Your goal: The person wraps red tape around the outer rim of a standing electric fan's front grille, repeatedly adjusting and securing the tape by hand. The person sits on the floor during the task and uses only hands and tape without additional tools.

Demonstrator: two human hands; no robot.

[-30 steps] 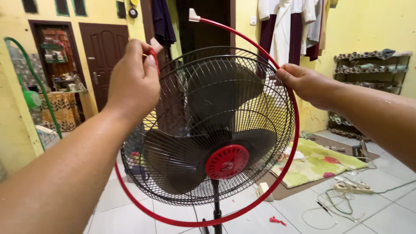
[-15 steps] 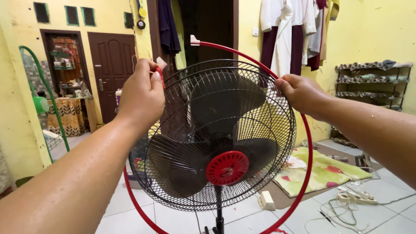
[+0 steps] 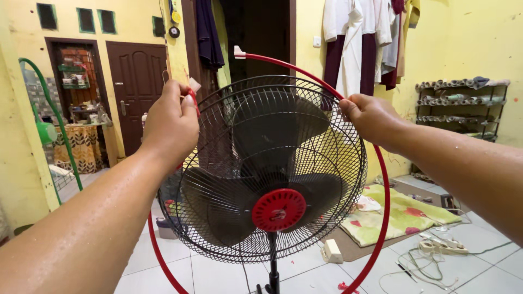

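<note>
Yellow room unchanged; both hands [image 3: 171,122] [image 3: 370,115] still grip the red ring [image 3: 381,179] around the fan guard [image 3: 272,163].

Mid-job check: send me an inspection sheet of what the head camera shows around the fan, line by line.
Surface: white tiled floor; no table seen.
Job's things: black wire fan grille upright on its stand, dark blades and red hub behind it; red ring open at the top, loose around the grille.
Clutter: yellow-green mat, small white box on the floor.
Grippers: left hand grips one end of the ring; right hand grips the ring at the grille's upper right edge.
Cables: power strip with tangled cords on the floor.
Surroundings: yellow walls, brown door, hanging clothes, shoe rack.
</note>
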